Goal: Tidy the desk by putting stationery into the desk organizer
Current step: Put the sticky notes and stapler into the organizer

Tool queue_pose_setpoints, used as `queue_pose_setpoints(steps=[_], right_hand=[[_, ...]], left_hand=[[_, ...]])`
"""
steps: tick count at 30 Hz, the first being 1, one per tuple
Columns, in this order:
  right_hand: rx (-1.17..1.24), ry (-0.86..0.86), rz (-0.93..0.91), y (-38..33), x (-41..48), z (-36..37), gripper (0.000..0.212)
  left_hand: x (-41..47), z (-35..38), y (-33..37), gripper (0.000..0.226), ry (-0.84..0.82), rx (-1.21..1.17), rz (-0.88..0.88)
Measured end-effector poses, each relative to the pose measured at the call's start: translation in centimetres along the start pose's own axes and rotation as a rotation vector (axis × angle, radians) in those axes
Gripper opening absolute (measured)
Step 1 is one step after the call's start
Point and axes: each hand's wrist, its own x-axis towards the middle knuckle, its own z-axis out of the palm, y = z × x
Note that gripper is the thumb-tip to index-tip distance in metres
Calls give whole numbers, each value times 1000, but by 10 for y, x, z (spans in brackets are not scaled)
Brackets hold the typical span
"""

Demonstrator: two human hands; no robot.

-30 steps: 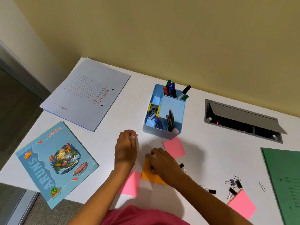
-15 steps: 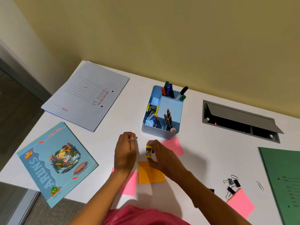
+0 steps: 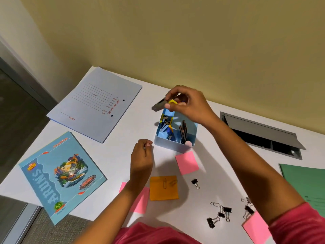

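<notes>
My right hand (image 3: pixel 187 104) pinches a small yellow and grey stapler (image 3: pixel 162 104) in the air, just above the far left part of the light blue desk organizer (image 3: pixel 173 144). The organizer holds pencils, clips and other small items. My left hand (image 3: pixel 141 156) rests on the white desk in a loose fist, left of the organizer and apart from it; whether it holds anything is hidden. In front of the organizer lie an orange sticky pad (image 3: pixel 163 188) with two paper clips on it, pink sticky pads (image 3: pixel 187 162), and a lone black binder clip (image 3: pixel 195 183).
Several binder clips and paper clips (image 3: pixel 222 213) lie at the front right beside another pink pad (image 3: pixel 255 227). A lilac file folder (image 3: pixel 98 103) and a blue notebook (image 3: pixel 61 175) lie on the left. A green folder (image 3: pixel 307 184) and an open grey cable hatch (image 3: pixel 260 132) are on the right.
My right hand picked the stapler up from the orange pad and carried it away from me to above the organizer. My left hand has stayed in place.
</notes>
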Motion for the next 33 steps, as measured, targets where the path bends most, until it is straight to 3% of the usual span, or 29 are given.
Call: queue_pose_setpoints(steps=[5, 10, 13, 26, 33], right_hand=[[-423, -340, -170, 11, 27, -7, 18], [-606, -619, -306, 17, 41, 1, 27], [-649, -702, -276, 20, 47, 8, 30], [-727, -827, -108, 49, 56, 42, 28], [-724, -692, -89, 62, 52, 58, 32]], left_hand=[[4, 3, 0, 22, 7, -21, -5], [6, 5, 2, 17, 1, -23, -30], [6, 6, 2, 17, -5, -17, -51], [9, 7, -1, 18, -6, -21, -150], [13, 9, 1, 20, -1, -33, -145]])
